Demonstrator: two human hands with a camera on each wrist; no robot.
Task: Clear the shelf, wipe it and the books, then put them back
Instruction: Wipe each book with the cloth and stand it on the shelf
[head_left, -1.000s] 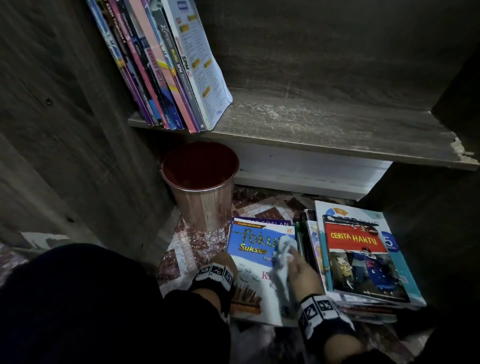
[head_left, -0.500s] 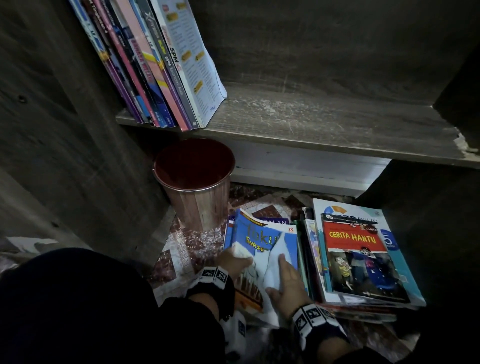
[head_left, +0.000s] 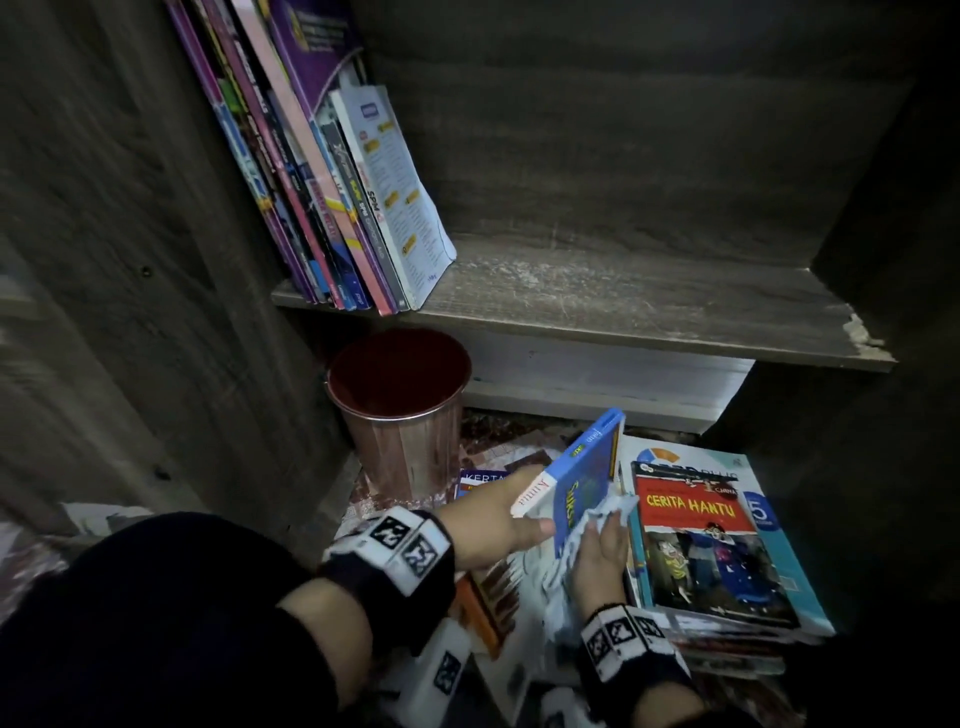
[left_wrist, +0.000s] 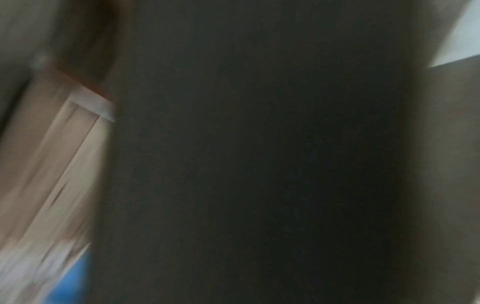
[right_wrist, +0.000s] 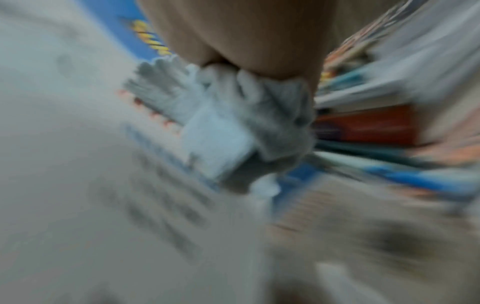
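Lifted off the floor pile since a second ago, the blue book (head_left: 584, 480) now stands tilted on edge, its spine uppermost and its long axis running up and away toward the shelf (head_left: 597, 291). The left hand (head_left: 498, 525) grips it from the left, thumb across the near cover and fingers behind. The right hand (head_left: 602, 551) has slid to the book's right face with the white cloth (head_left: 605, 512) bunched under curled fingers; the right wrist view, though blurred, shows that cloth (right_wrist: 233, 123) pinched at the fingertips. The left wrist view is too dark and smeared to add anything.

What the coming move turns on is this: the book sits between the two hands, the left one bearing it, and the bare stretch of shelf lies above and beyond, to the right of the leaning books (head_left: 332, 197). The book's long axis probably needs to come more upright to slot in beside them. Just right of the cloth lies the stack topped by the red "Cerita Hantu" book (head_left: 701, 540), still on the floor.
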